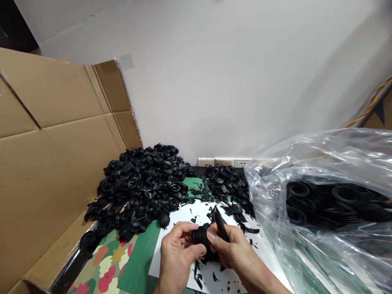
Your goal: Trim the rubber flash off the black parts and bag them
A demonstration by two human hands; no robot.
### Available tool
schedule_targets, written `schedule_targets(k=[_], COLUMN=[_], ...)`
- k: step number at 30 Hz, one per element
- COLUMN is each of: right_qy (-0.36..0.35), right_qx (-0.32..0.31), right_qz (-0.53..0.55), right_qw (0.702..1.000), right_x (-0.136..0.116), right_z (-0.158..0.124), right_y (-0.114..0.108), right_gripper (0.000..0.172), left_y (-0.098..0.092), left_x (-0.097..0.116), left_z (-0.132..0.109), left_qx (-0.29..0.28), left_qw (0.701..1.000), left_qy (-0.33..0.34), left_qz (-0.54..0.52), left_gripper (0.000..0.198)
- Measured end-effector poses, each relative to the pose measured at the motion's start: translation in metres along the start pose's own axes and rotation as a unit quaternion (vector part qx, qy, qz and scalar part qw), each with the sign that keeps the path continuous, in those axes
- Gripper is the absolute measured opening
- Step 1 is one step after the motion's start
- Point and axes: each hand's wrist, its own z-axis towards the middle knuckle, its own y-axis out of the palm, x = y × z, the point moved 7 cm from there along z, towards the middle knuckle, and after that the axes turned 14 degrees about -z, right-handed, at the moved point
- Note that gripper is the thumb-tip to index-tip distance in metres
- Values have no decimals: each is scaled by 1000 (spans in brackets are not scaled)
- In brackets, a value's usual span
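Note:
A ribbed black rubber bellows (199,236) is gripped between the thumb and fingers of my left hand (176,255), just above a white sheet (180,214). My right hand (237,249) is closed around a dark, pen-like tool (221,225) that points up and away; its exact kind is unclear. The right thumb and fingertips also press against the right side of the bellows. Small black rubber scraps (199,279) are scattered on the sheet below both hands.
A large heap of black ribbed rubber pieces (143,179) lies at the left, against a cardboard panel (61,155). Black trimmings (228,181) are piled at the back. On the right, a clear plastic bag (266,196) holds more rubber bellows (333,204). Wall sockets (241,163) sit behind.

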Motion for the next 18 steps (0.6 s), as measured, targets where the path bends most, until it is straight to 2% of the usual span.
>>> schedule_targets(k=[4, 12, 18], right_qy=[37, 57, 62], right_qx=[-10, -36, -48], right_qz=[66, 135, 137], right_qw=[997, 989, 987], right_x=[6, 7, 7], right_z=[0, 0, 1], right_y=[4, 11, 16], right_gripper=[37, 44, 45], left_y=[-4, 0, -3], left_x=[-10, -12, -11], left_z=[-1, 2, 1], left_qx=[0, -60, -43], left_qw=[998, 998, 998], left_qy=[-40, -4, 5], left_qz=[-41, 13, 51], left_gripper=[20, 17, 10])
